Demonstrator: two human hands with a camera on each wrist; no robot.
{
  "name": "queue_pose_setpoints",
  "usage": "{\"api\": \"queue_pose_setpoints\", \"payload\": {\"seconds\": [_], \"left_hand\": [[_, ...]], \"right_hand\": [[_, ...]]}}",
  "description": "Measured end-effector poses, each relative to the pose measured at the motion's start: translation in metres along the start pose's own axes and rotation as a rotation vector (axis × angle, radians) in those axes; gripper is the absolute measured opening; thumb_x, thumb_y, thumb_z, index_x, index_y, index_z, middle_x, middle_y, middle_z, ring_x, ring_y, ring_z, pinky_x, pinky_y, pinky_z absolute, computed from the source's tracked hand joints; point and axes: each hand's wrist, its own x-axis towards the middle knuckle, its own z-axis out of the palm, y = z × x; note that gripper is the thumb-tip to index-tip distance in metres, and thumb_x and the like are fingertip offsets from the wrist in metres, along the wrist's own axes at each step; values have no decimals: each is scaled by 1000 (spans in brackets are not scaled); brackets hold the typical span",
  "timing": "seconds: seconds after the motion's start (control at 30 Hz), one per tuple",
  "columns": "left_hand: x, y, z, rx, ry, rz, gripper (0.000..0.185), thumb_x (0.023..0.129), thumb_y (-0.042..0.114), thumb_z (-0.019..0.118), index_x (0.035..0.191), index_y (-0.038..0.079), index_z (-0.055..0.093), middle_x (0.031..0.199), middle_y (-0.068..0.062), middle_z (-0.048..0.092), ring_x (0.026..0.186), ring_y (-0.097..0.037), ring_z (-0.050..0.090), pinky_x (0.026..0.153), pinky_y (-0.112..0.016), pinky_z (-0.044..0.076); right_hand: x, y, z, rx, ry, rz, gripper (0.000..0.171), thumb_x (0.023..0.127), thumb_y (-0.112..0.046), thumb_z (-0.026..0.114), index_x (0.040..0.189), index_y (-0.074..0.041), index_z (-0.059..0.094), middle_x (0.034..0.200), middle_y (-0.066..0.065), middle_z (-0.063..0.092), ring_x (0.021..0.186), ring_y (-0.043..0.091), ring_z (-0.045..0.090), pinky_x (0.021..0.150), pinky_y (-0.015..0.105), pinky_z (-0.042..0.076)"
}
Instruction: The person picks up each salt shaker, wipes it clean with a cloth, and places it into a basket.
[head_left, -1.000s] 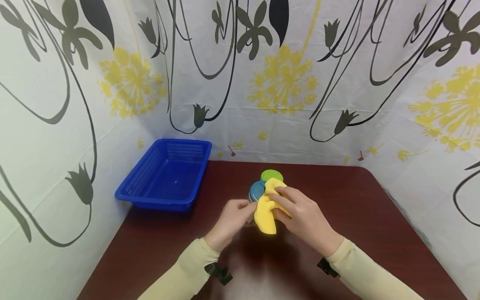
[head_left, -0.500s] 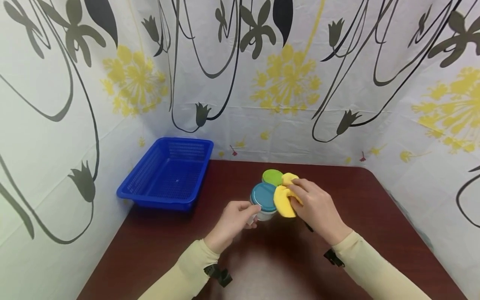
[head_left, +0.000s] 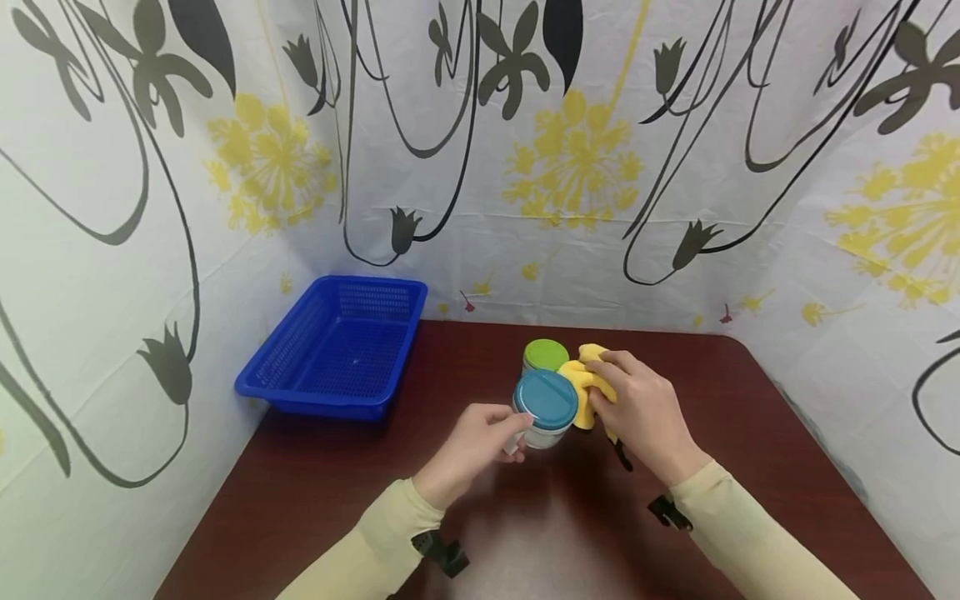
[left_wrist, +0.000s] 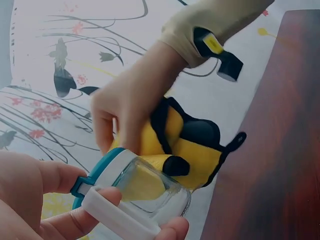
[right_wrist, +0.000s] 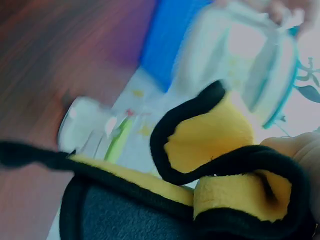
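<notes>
My left hand (head_left: 483, 442) holds a clear jar with a teal lid (head_left: 546, 400) by the white handle (left_wrist: 117, 215) on its side, thumb at the lid's rim. In the left wrist view the jar is see-through, with yellow showing behind its wall. Bunched in my right hand (head_left: 647, 408) is a yellow cleaning cloth (head_left: 588, 385) with black edging and a dark reverse side (right_wrist: 125, 210). The cloth lies right at the jar's right side. Behind them stands a second jar with a green lid (head_left: 546, 354), partly hidden by the teal-lidded one.
A blue plastic basket (head_left: 408, 350) with perforated sides stands at the table's back left. The dark red-brown table (head_left: 712, 392) ends at a patterned white curtain (head_left: 480, 167), which hangs behind and along both sides.
The cloth has moved from over the jar to its right side, uncovering the teal lid. My left hand and the jar have shifted slightly right; the right hand moved right too.
</notes>
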Motion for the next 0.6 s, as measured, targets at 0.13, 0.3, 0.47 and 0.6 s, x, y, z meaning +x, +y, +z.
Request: {"api": "queue_pose_setpoints", "payload": {"seconds": [0.13, 0.3, 0.47, 0.6], "left_hand": [[0, -3, -1, 7, 11, -4, 41, 95, 31, 69, 88, -9, 67, 80, -23, 63, 78, -38, 68, 78, -49, 58], [2, -4, -1, 16, 22, 3, 42, 95, 32, 69, 88, -10, 66, 80, -24, 63, 76, -35, 67, 78, -49, 58], [4, -6, 0, -4, 39, -2, 39, 94, 30, 69, 85, -8, 66, 77, -21, 63, 73, -32, 68, 75, -47, 59], [4, -7, 1, -20, 49, -7, 37, 93, 29, 70, 86, -7, 68, 77, -22, 63, 73, -33, 68, 75, -47, 59]], "right_hand": [[2, -11, -5, 55, 16, 17, 34, 78, -11, 84, 110, -6, 75, 111, 10, 65, 88, 23, 69, 66, 39, 59], [3, -21, -16, 70, 66, 10, 33, 77, -11, 83, 109, -6, 76, 113, 9, 64, 89, 23, 70, 64, 38, 59], [2, -27, -21, 31, 81, -37, 37, 77, -9, 84, 113, -5, 74, 116, 13, 63, 97, 28, 67, 74, 43, 59], [1, -32, -20, 5, 87, -62, 41, 76, -9, 86, 115, -6, 74, 116, 13, 63, 98, 29, 65, 78, 44, 59]]}}
